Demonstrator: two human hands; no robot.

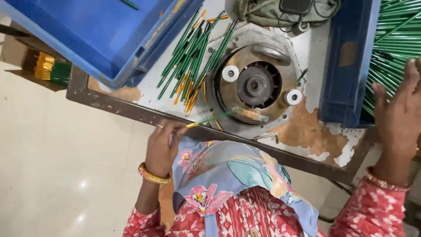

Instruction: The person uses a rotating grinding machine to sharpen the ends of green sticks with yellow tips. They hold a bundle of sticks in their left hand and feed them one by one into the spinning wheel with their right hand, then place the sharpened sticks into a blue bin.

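A: Left hand [163, 147] — grip pinched shut on one green pencil [215, 118] by its yellow-tipped end, far end lying at the wooden block on the round machine [256, 85]. The pencil is blurred.

B: Right hand [400, 109]?

A: Fingers spread flat over the green pencils in the right blue bin [346, 66], touching the stock. Can't tell whether it has closed on any.

B: How far along?

A: Mid-run, I'd judge. A loose pile of pencils [190, 57] lies on the tabletop [307, 131] left of the machine, some with yellow or orange ends. The right bin looks well stocked, so plenty left. The big blue crate [87, 35] at upper left shows only a stray pencil or two inside.

B: Anything else?

A: A cardboard box [41, 68] of yellow-ended pencils on the floor, left of the tabletop.
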